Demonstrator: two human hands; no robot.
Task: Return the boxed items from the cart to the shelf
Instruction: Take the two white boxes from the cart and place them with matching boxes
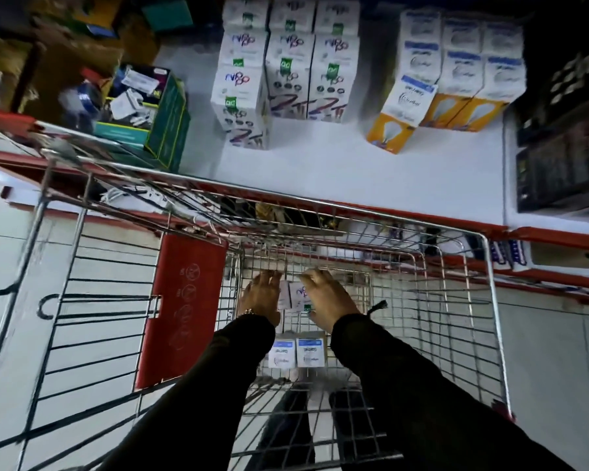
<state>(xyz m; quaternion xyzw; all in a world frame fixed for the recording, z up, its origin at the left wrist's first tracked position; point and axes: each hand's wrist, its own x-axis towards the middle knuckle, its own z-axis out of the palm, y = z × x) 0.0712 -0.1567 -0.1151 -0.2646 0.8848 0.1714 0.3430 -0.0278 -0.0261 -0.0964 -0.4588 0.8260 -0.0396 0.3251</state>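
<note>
Both my hands reach deep into the wire cart point(488, 266). My left hand point(261, 295) and my right hand point(323, 300) press from either side on two white boxes with purple lettering point(295, 295) standing at the cart's bottom. Nearer to me in the cart lie two white boxes with blue labels point(298, 351). On the white shelf point(371, 171) beyond the cart stand stacks of matching purple-lettered boxes point(286, 73) and blue-labelled bulb boxes with orange bottoms point(456, 76).
A red child-seat flap point(181, 307) hangs at the cart's left. An open green carton of loose items point(147, 107) stands on the shelf's left. Dark boxes point(565, 147) fill the shelf's right. A red shelf edge point(422, 219) runs behind the cart.
</note>
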